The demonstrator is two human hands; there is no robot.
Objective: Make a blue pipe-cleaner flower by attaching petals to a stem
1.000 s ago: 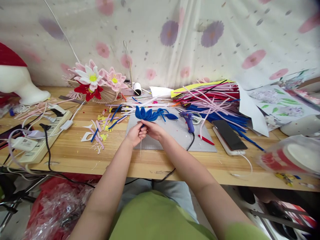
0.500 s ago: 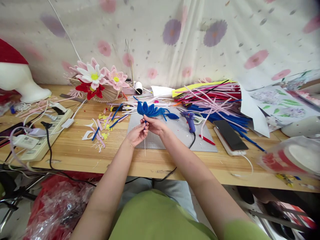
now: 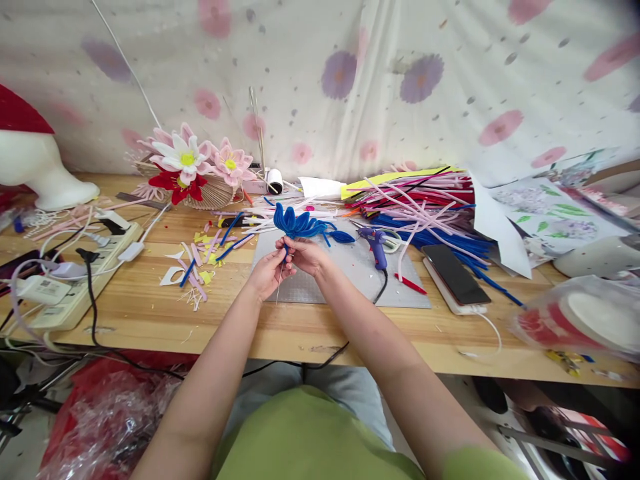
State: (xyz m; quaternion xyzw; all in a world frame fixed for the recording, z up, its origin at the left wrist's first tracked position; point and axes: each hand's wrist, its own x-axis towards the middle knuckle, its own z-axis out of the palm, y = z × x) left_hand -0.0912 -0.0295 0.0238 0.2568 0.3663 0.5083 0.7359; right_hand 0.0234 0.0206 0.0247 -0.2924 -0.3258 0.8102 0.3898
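Observation:
A blue pipe-cleaner flower (image 3: 299, 221) with looped petals stands up out of my two hands, over the grey cutting mat (image 3: 345, 283). My left hand (image 3: 269, 273) pinches its stem from below, and a thin wire end hangs down past the fingers. My right hand (image 3: 306, 255) is closed on the same stem just under the petals; its fingertips touch those of the left. Right behind the flower lie more blue pipe-cleaner pieces, one a separate leaf-shaped loop (image 3: 343, 237). The exact finger grip on the stem is partly hidden.
A purple glue gun (image 3: 375, 245) and a red pen (image 3: 411, 284) lie on the mat's right side. Beyond are bundled pipe cleaners (image 3: 430, 197) and a phone (image 3: 456, 273). On the left sit pipe-cleaner scraps (image 3: 197, 267), a power strip (image 3: 95, 280) and finished flowers (image 3: 185, 163).
The camera view has shifted slightly. The flower has turned a little in my hands, and the wire end now slants instead of hanging straight. Both hands keep their hold.

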